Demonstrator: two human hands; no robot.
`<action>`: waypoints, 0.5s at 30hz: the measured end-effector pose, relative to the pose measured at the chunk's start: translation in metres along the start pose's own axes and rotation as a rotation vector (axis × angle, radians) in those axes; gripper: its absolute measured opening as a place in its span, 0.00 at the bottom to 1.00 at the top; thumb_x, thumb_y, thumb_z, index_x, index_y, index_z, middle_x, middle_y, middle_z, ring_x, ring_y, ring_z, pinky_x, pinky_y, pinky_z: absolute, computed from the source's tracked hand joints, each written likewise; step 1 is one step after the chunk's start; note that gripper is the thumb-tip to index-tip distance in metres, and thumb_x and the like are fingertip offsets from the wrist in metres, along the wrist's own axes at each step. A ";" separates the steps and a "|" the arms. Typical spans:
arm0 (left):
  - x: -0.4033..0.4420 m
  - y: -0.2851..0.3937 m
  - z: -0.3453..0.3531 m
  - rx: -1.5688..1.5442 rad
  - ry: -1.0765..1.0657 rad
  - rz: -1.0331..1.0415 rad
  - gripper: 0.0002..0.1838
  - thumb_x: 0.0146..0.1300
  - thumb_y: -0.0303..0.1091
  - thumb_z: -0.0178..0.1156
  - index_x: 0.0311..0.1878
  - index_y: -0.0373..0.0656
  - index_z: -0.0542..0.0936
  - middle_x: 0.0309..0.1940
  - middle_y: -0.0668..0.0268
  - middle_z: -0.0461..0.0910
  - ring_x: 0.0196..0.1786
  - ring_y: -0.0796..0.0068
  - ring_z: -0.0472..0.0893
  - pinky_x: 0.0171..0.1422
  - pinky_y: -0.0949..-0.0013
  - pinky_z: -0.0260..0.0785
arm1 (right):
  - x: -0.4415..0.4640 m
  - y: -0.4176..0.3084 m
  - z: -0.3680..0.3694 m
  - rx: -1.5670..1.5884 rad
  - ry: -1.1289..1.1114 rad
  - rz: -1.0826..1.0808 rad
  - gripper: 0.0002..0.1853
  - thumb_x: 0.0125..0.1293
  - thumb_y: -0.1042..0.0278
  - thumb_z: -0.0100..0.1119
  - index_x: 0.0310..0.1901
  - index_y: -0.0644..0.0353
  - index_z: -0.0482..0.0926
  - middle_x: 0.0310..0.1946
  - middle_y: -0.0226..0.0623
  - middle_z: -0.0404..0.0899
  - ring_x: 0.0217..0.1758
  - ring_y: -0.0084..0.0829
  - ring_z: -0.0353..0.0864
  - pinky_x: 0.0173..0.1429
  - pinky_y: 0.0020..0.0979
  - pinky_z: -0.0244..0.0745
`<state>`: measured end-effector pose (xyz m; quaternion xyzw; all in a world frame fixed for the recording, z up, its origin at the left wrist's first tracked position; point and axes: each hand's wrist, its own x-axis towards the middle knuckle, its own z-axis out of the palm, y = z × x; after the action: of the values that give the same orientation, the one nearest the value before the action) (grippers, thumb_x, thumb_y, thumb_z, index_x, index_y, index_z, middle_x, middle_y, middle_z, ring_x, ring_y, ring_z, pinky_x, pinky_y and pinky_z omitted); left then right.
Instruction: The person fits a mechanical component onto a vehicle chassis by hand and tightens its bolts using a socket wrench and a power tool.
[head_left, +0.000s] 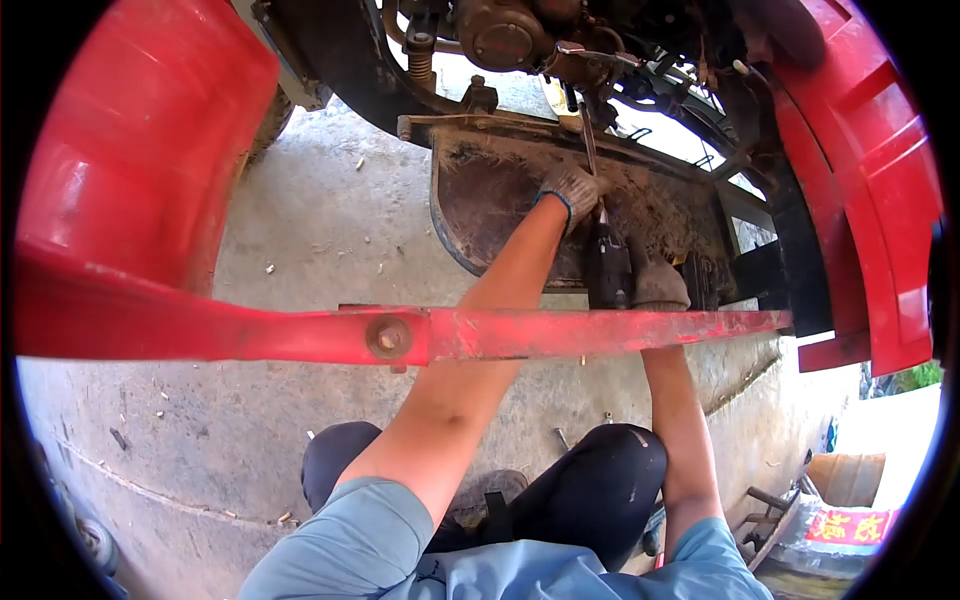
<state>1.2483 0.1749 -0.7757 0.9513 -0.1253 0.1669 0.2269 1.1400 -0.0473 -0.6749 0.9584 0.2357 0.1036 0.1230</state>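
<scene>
My left hand [570, 190], in a knitted work glove, is closed around the lower end of a long thin metal rod [588, 140] that runs up toward the engine. Just below it, a dark power tool [608, 262] points its narrow nose at the left hand. My right hand [660, 284], gloved as well, is at the right of the tool's body and grips it; the fingers are partly hidden. Behind both hands lies a dirty metal footboard [490, 200]. A red bar [580, 335] crosses in front of my forearms.
Above is a dirty engine [505, 40] with hoses and wires. Red body panels stand at the left [140, 150] and right [870, 140]. A rusty drum [845, 478] is at the lower right, on the concrete floor [200, 430] strewn with small debris.
</scene>
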 end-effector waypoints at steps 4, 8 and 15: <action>-0.011 0.017 0.001 -0.257 -0.066 -0.134 0.09 0.70 0.40 0.60 0.40 0.47 0.84 0.35 0.65 0.86 0.35 0.68 0.83 0.39 0.64 0.74 | -0.018 0.008 0.009 0.017 0.076 -0.029 0.20 0.69 0.62 0.58 0.62 0.48 0.77 0.44 0.47 0.87 0.44 0.51 0.89 0.43 0.48 0.84; -0.025 0.040 -0.008 -0.782 -0.066 -0.331 0.13 0.64 0.44 0.68 0.41 0.44 0.85 0.29 0.61 0.84 0.31 0.67 0.81 0.37 0.64 0.73 | -0.051 0.031 0.078 0.193 0.208 0.016 0.19 0.70 0.61 0.58 0.61 0.49 0.79 0.50 0.45 0.86 0.50 0.47 0.88 0.52 0.44 0.83; -0.083 0.114 -0.066 -0.169 -0.197 0.411 0.25 0.69 0.52 0.62 0.58 0.40 0.81 0.31 0.57 0.85 0.38 0.65 0.87 0.41 0.57 0.79 | -0.146 0.023 0.036 0.354 0.204 0.032 0.21 0.64 0.65 0.63 0.59 0.55 0.81 0.38 0.44 0.86 0.41 0.47 0.85 0.45 0.45 0.81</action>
<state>1.1198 0.1213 -0.7064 0.8952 -0.3512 0.1049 0.2536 1.0319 -0.1431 -0.7231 0.9532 0.2464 0.1590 -0.0737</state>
